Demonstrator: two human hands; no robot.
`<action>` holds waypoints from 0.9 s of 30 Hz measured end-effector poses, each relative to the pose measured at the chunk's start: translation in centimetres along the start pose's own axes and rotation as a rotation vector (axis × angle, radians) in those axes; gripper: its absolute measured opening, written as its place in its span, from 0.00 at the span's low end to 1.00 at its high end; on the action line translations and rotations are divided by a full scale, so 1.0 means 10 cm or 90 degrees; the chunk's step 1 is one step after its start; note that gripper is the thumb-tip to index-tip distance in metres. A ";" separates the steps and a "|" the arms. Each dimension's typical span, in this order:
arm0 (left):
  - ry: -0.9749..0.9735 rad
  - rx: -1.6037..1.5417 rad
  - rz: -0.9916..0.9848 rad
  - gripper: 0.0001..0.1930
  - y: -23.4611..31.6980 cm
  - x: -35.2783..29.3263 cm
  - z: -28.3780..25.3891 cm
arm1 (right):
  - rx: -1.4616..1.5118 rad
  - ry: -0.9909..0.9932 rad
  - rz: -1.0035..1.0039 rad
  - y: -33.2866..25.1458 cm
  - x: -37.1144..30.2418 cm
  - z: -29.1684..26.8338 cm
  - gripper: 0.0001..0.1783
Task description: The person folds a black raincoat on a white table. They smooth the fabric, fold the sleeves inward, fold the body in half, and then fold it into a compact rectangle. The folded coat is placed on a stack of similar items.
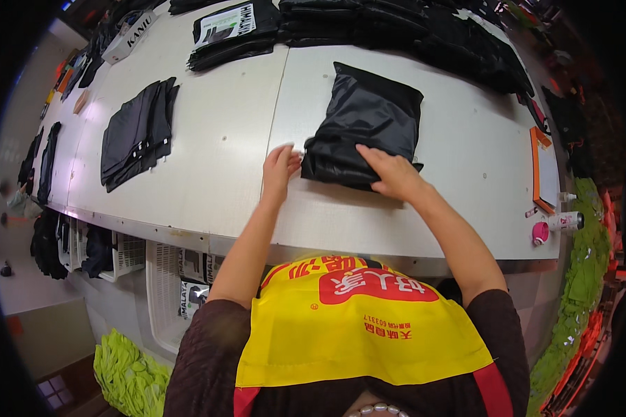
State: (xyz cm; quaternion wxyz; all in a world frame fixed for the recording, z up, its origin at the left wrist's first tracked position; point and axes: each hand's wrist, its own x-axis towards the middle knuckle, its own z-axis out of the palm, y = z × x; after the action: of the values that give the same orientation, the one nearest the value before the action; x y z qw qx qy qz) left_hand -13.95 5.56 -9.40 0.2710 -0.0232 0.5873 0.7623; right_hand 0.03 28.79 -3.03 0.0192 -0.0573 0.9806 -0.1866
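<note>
A stack of black glossy folded fabric or bags lies on the white table, its near end folded over. My right hand rests on that near end, fingers stretched flat over the dark material. Just off the stack's left corner, my left hand is raised with its fingers extended, holding nothing. Whether the dark pieces are garments or plastic bags I cannot tell.
On the left of the white table lies another pile of black folded pieces. Several black stacks line the far side. An orange-edged tray, a pink ring-shaped item and a can sit at right. White crates stand below.
</note>
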 end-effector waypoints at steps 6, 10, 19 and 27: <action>-0.035 0.584 0.691 0.10 -0.40 -0.56 0.17 | 0.072 -0.088 0.095 -0.10 0.28 -0.40 0.40; -0.126 0.794 0.698 0.13 -0.32 -0.38 0.53 | 0.095 -0.078 0.102 -0.14 0.32 -0.53 0.41; -0.178 1.035 0.758 0.16 -0.18 -0.26 0.65 | 0.068 -0.148 0.218 -0.20 0.08 -0.79 0.43; -0.287 0.891 0.736 0.18 -0.08 -0.64 0.68 | -0.114 0.132 -0.094 -0.53 0.01 -0.45 0.51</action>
State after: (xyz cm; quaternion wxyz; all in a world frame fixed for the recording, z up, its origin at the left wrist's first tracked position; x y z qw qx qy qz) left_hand -6.20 9.37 -5.78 -0.0905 0.5895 0.7667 0.2379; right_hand 0.20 25.52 3.08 -0.1013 -0.1111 0.9831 -0.1042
